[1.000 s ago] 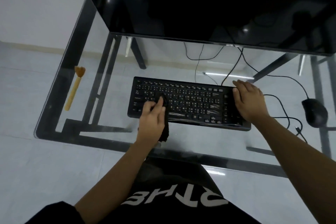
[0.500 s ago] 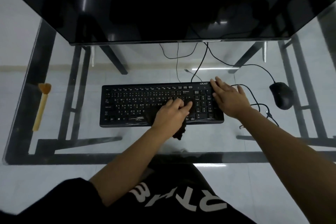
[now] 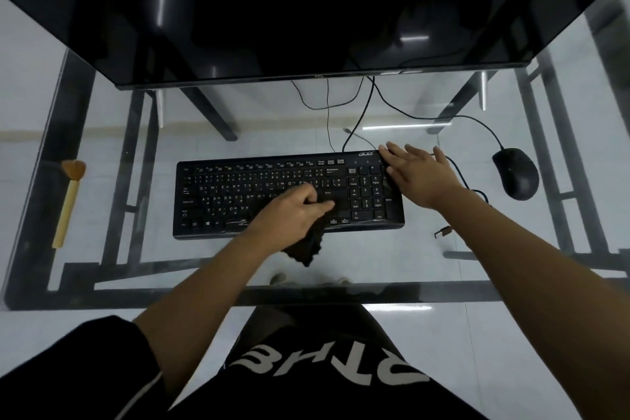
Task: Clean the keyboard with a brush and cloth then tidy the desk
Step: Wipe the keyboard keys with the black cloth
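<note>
A black keyboard (image 3: 238,194) lies flat in the middle of the glass desk (image 3: 112,147). My left hand (image 3: 289,215) is closed on a black cloth (image 3: 306,249) and presses it onto the keys right of centre; the cloth's loose end hangs over the keyboard's front edge. My right hand (image 3: 417,177) rests flat, fingers spread, on the keyboard's right end, touching its top right corner. A wooden-handled brush (image 3: 70,201) with tan bristles lies alone at the desk's left edge, far from both hands.
A large dark monitor (image 3: 306,10) overhangs the back of the desk. A black mouse (image 3: 515,172) sits at the right, its cable looping behind my right wrist. A loose USB plug (image 3: 443,232) lies near the keyboard's right front corner. Black frame bars show through the glass.
My left hand has wiped the cloth from the keyboard's left side rightward to just left of the number pad. My right hand has stayed on the right end. The camera view has shifted.
</note>
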